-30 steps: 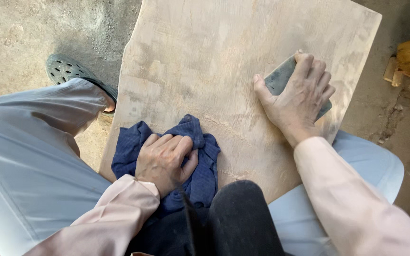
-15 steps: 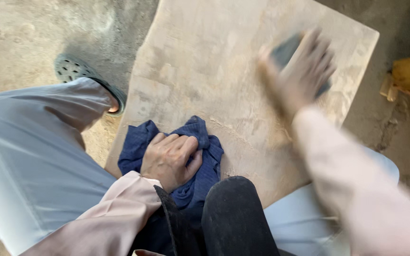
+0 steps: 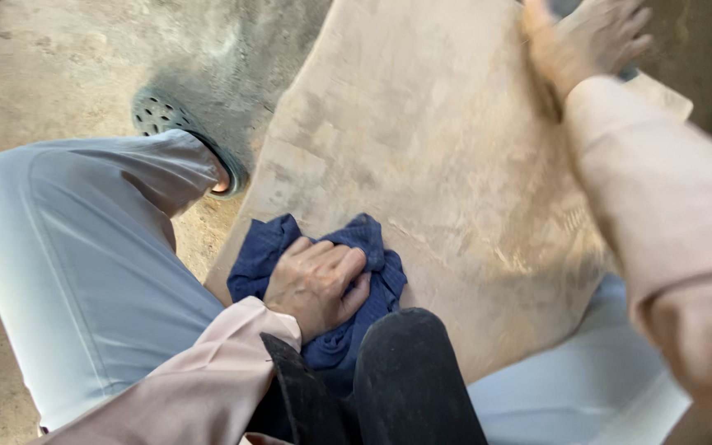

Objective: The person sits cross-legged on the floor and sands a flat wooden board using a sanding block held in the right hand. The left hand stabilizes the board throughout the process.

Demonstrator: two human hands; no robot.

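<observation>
A pale, dusty wooden slab [image 3: 422,148] leans across my lap. My left hand [image 3: 316,283] presses a crumpled dark blue cloth [image 3: 261,255] onto the slab's near left corner, fingers curled into the fabric. My right hand [image 3: 591,37] is at the slab's far top edge, fingers spread over a grey sanding block [image 3: 632,72], of which only a sliver shows past the hand. The arm in a pink sleeve stretches across the right side of the view.
My left leg in light blue trousers [image 3: 92,264] sits left of the slab, with a dark green perforated clog [image 3: 170,124] on the dusty concrete floor [image 3: 59,66]. A black rounded object [image 3: 409,379] lies at the slab's near edge.
My right hand has slid the sanding block away from me, from the slab's right middle to its far top edge. The left hand stays on the cloth; the view shifted.
</observation>
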